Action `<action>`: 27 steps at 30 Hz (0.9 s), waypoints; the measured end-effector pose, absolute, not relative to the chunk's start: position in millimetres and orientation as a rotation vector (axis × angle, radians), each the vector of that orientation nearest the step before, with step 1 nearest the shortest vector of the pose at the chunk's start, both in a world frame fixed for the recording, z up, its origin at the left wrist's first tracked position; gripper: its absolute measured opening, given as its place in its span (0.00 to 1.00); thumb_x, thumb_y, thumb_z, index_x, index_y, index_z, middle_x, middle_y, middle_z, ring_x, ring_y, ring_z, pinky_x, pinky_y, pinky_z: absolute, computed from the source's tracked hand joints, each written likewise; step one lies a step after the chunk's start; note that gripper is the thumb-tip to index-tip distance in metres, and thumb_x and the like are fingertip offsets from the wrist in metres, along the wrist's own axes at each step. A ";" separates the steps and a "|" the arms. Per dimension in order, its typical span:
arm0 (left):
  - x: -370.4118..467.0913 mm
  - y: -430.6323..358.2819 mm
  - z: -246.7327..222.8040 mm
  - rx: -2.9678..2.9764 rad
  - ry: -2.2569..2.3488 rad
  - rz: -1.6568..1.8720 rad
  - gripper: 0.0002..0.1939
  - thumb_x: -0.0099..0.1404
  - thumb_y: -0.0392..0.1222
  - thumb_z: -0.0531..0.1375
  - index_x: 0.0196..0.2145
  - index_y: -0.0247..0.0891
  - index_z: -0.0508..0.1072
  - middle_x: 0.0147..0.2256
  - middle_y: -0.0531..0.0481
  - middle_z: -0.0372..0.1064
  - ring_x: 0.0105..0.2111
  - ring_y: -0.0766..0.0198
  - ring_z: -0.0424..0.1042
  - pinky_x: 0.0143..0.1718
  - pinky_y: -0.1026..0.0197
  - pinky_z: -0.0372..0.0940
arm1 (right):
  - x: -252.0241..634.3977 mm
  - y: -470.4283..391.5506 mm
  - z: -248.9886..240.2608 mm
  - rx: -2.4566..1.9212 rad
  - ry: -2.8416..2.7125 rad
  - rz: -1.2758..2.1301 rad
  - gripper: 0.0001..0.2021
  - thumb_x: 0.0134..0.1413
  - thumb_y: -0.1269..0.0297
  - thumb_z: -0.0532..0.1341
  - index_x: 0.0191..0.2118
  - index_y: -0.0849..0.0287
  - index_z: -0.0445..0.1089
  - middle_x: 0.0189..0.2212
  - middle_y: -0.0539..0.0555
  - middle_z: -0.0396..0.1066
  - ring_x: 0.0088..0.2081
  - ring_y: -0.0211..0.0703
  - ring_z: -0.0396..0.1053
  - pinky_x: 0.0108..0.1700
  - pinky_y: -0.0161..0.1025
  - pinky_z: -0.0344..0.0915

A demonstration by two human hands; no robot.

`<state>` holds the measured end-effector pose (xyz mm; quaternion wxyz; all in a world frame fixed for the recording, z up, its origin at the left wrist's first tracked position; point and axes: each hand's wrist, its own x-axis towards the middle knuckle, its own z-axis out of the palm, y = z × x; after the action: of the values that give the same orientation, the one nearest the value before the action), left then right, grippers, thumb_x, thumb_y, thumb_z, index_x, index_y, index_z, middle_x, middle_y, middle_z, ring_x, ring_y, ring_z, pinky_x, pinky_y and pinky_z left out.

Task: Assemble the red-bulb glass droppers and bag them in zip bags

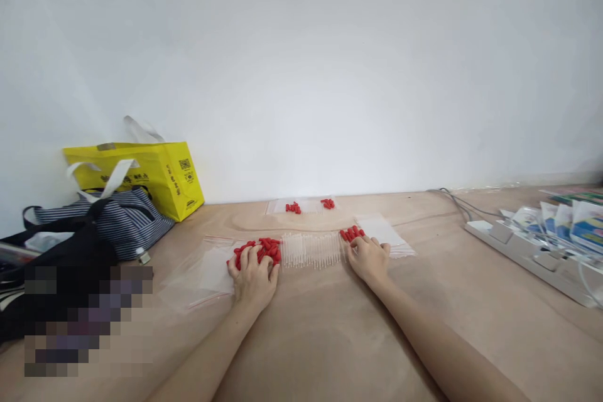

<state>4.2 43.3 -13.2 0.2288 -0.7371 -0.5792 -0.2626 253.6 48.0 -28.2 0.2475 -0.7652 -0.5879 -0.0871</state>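
Note:
My left hand (254,273) rests with spread, bent fingers on a pile of small red pieces (269,248). Under and beside that pile lie clear plastic bags (214,270). A row of thin clear sticks (311,250) stretches between my two hands. At the row's right end, my right hand (370,257) touches a smaller group of red pieces (352,233), its thumb and index finger close together; whether it grips one is too small to tell. White sheets (384,232) lie just behind my right hand.
Near the wall, a clear bag (308,205) bears two red clusters. At left stand a yellow bag (181,182), a striped bag (127,223) and a black bag (75,264). A white power strip (522,257), cables (459,201) and colourful packets (586,226) lie at right.

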 end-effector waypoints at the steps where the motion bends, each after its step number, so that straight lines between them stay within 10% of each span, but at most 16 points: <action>1: 4.2 43.9 -13.3 -2.021 -1.589 -0.730 0.07 0.55 0.41 0.55 0.25 0.38 0.71 0.44 0.40 0.64 0.48 0.49 0.57 0.48 0.41 0.45 | 249.8 49.4 -26.8 -2.111 -1.601 -0.205 0.13 0.53 0.60 0.50 0.31 0.57 0.70 0.35 0.57 0.70 0.41 0.49 0.62 0.40 0.44 0.45; 19: 2.5 7.0 -0.3 -2.665 -1.178 -0.909 0.05 0.51 0.34 0.54 0.27 0.40 0.69 0.36 0.48 0.66 0.42 0.56 0.62 0.44 0.51 0.55 | 231.8 59.7 -21.3 -2.244 -1.641 -0.165 0.13 0.51 0.67 0.49 0.33 0.68 0.69 0.35 0.66 0.69 0.41 0.55 0.63 0.40 0.48 0.49; 27: 6.4 7.8 -11.2 -2.804 -1.360 -0.900 0.14 0.49 0.37 0.58 0.36 0.40 0.69 0.37 0.48 0.66 0.38 0.57 0.65 0.40 0.54 0.59 | 236.2 17.3 -47.1 -1.566 -1.860 -0.073 0.09 0.56 0.69 0.46 0.30 0.60 0.61 0.26 0.53 0.67 0.30 0.42 0.63 0.37 0.39 0.53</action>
<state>6.4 7.8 -11.2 -0.0510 -0.8633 -0.4188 -0.2771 236.2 17.3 -47.1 0.3469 -0.6039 -0.7171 -0.0280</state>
